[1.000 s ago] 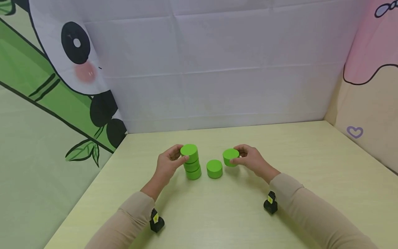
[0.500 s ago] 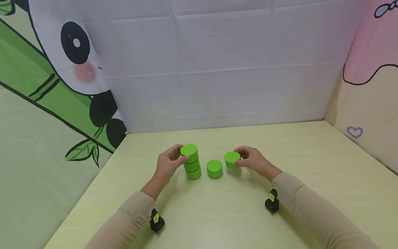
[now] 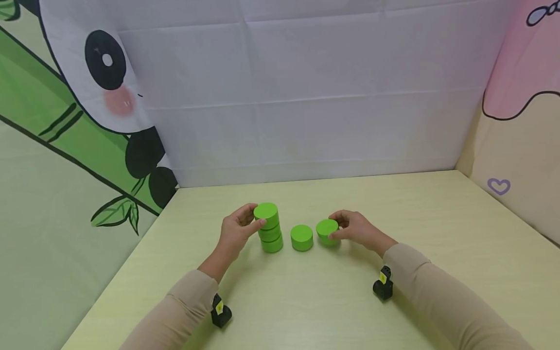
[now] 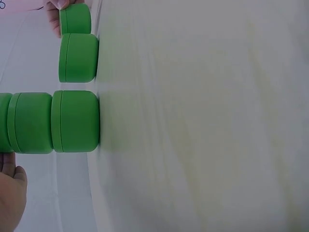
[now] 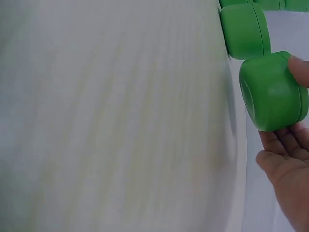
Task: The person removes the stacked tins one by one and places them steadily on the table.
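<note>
Three green round lidded tins (image 3: 271, 238) form a stack left of centre on the table. My left hand (image 3: 234, 234) grips the top tin (image 3: 266, 216), thumb in front and fingers behind. Just right of the stack, a single green tin (image 3: 302, 237) sits flat. Beside it my right hand (image 3: 359, 231) holds another green tin (image 3: 326, 231) between thumb and fingers. In the right wrist view this held tin (image 5: 273, 92) is tilted, part of its underside showing. It is close over the tabletop; whether its edge touches I cannot tell.
The pale wooden table (image 3: 297, 306) reaches back to a white cloth wall (image 3: 306, 131). Printed cloths hang at left (image 3: 65, 194) and right (image 3: 525, 155). Small black wrist cameras hang below the left cuff (image 3: 220, 313) and right cuff (image 3: 383, 287).
My right hand has moved the held tin slightly to the right and down toward the table. The left hand, the stack and the middle tin have not moved.
</note>
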Available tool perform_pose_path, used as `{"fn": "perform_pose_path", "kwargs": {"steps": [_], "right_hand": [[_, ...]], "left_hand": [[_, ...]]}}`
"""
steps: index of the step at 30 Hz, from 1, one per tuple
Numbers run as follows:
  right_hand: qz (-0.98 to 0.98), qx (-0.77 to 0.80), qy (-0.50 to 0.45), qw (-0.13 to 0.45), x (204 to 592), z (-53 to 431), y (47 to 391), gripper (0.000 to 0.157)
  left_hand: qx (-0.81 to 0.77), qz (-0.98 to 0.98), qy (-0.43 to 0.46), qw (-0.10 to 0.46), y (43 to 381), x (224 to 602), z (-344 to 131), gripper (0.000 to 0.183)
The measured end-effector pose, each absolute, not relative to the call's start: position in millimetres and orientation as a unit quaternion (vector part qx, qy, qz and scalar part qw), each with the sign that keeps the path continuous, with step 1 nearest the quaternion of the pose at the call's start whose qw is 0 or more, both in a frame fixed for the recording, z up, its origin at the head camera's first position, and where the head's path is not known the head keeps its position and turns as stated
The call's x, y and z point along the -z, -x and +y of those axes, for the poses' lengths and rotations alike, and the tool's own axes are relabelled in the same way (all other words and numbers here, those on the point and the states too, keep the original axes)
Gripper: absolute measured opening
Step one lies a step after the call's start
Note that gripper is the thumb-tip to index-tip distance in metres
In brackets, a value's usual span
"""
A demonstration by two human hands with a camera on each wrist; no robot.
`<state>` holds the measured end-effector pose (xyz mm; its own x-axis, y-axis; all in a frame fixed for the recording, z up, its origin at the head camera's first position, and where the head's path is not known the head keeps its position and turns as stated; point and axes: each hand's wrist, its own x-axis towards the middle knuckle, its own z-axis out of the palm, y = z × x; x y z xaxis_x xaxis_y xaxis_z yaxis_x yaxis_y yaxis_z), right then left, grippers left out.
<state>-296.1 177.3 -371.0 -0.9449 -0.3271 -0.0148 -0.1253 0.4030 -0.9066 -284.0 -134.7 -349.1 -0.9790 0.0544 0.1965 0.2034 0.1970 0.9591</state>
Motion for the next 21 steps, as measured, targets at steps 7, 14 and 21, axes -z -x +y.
{"fn": "perform_pose_path", "kwargs": {"steps": [7, 14, 21], "right_hand": [[0.835, 0.524, 0.134, 0.104, 373.0, 178.2, 297.0, 0.054], [0.834, 0.523, 0.138, 0.11, 375.2, 179.7, 297.6, 0.054], [0.829, 0.531, 0.131, 0.116, 375.7, 180.2, 298.4, 0.055]], "left_hand": [[0.629, -0.771, 0.085, 0.058, 283.9, 349.4, -135.1, 0.043], [0.628, -0.771, 0.086, 0.058, 284.4, 349.7, -135.3, 0.043], [0.632, -0.768, 0.086, 0.059, 284.1, 349.4, -134.9, 0.043]]}}
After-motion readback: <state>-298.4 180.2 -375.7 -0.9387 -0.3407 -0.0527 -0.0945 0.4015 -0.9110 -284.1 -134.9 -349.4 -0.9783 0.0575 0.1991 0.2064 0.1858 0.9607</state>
